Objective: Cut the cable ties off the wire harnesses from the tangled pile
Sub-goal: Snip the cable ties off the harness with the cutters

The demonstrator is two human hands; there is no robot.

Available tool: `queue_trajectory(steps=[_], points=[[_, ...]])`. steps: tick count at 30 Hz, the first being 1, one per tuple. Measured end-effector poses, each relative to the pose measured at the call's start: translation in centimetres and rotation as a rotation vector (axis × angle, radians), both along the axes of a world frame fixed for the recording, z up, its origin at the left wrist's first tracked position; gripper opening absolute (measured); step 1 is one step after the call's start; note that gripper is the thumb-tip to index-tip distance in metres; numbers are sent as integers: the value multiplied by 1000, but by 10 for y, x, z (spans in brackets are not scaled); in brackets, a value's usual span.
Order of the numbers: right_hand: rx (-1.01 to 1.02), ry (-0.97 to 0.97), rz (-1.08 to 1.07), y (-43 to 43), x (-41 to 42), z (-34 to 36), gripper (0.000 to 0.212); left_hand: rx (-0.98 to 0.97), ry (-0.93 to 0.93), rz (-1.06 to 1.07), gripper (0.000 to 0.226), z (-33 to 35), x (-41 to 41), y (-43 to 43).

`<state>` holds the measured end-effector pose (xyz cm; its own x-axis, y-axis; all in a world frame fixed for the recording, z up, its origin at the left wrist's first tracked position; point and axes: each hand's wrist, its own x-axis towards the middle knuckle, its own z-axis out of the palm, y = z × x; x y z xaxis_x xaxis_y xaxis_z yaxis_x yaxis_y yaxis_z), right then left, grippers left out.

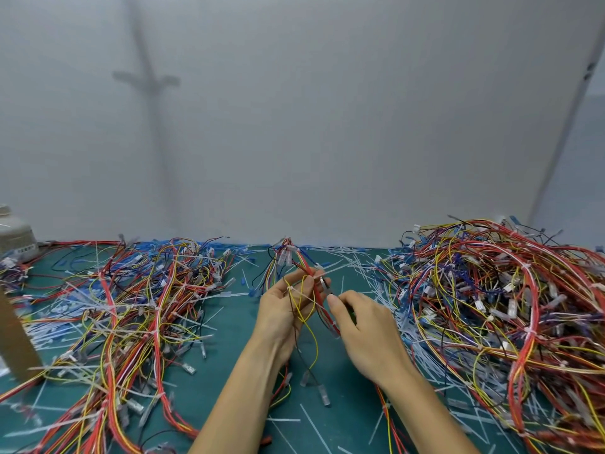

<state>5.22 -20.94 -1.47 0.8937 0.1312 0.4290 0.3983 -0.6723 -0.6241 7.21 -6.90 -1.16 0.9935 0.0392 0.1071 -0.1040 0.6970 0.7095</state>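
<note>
The left hand (288, 309) holds one harness (294, 257) upright over the middle of the green mat (343, 404). Its fingers are curled round the red and yellow wires so that the bundle stands clear of everything else. The plugs fan out at the top and the loose tails hang down past the wrist. Held like that, the white tie (316, 275) near the fingertips faces the right hand (366, 332), which is closed round a small cutter (325, 284). Only the metal nose shows, right at the tie, and I cannot tell whether the blades have bitten yet.

The big heap (507, 306) lies on the right, within easy reach of the cutting hand, and a flatter spread of wires (131, 306) lies on the left. My guess is that one is the supply and the other the done side, though ties show in both. Snipped white strips (353, 260) litter the mat between them, seemingly left where they fell. A cardboard piece (13, 339) and a pale jar (16, 237) stand at the far left, out of the way
</note>
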Motion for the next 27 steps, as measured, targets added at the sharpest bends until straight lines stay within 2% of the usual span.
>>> queue_trajectory(steps=[5, 10, 15, 21, 25, 27], points=[[-18, -12, 9, 0, 2, -2, 33, 103, -11, -1, 30, 0, -1, 0], [-13, -15, 12, -1, 2, -3, 30, 120, -21, -14, 32, 0, -1, 0], [-1, -36, 7, -2, 3, -4, 36, 156, -22, -23, 31, 0, -2, 0], [3, -44, 0, -3, 4, -5, 41, 187, 24, -8, 29, 0, -2, -1], [9, -11, -10, -4, 4, -5, 42, 282, 86, 18, 20, -1, 0, 2], [5, 10, -22, -4, 4, -6, 43, 335, 123, -3, 24, -1, 1, 2]])
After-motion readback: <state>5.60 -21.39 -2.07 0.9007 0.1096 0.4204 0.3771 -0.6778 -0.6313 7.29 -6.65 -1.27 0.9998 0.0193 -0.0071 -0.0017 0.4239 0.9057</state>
